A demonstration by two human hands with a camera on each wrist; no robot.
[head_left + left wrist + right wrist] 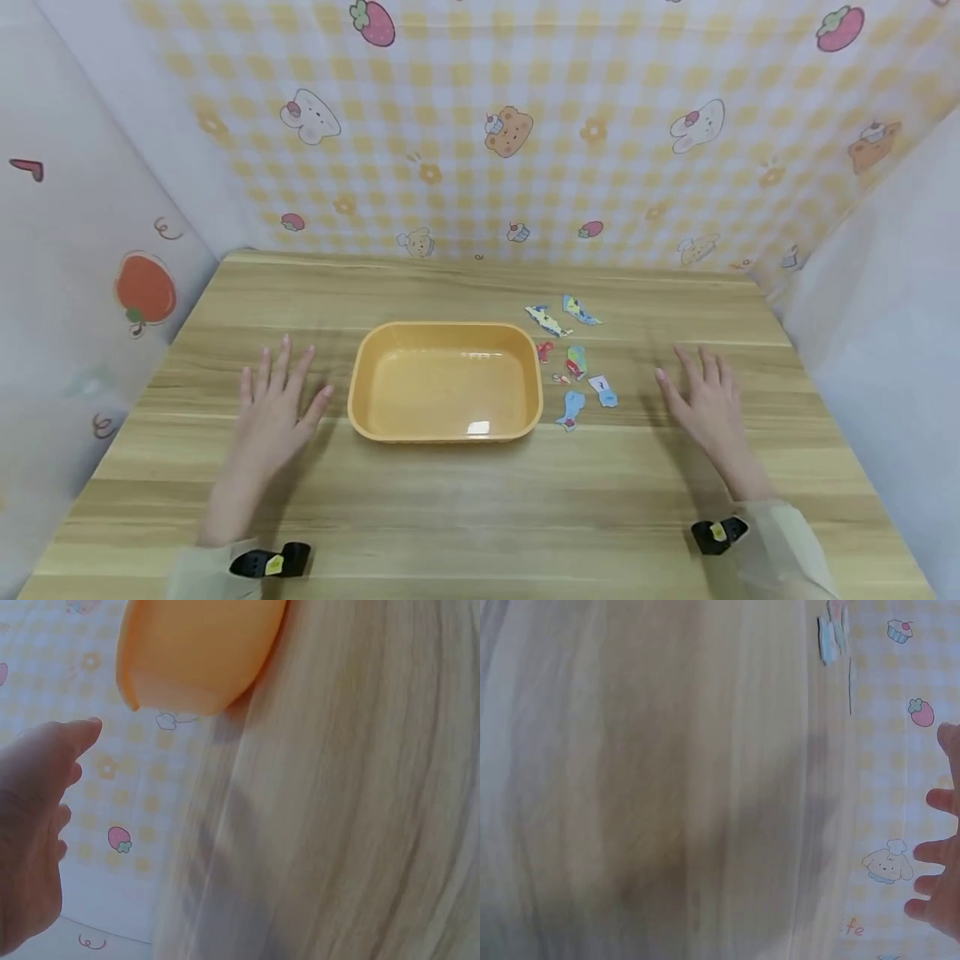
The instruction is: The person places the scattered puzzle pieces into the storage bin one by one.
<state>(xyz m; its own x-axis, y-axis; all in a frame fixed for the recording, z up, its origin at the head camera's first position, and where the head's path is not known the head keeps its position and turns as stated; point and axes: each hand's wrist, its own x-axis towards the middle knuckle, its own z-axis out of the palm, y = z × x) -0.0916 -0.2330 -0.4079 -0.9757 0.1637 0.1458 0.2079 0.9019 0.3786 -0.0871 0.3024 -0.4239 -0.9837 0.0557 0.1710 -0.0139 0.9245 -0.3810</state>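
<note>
A yellow-orange plastic tray point(442, 429) stands on the wooden table, with nothing inside it. Just right of it lie several small flat paper-like cutouts, among them a blue piece point(572, 406), a white and blue piece point(603, 390) and a yellowish strip point(547, 320). My left hand point(273, 417) is left of the tray, fingers spread and apart from it. Over on the right, my right hand point(708, 408) has its fingers extended, away from the cutouts. Neither hand holds anything. The tray's side point(195, 656) also appears in the left wrist view.
The wooden table point(450, 517) runs back to a yellow checked cloth point(450, 192) with cartoon prints. White cloth point(82, 250) hangs on the left side, and more on the right. A black wrist strap point(270, 562) sits at each sleeve.
</note>
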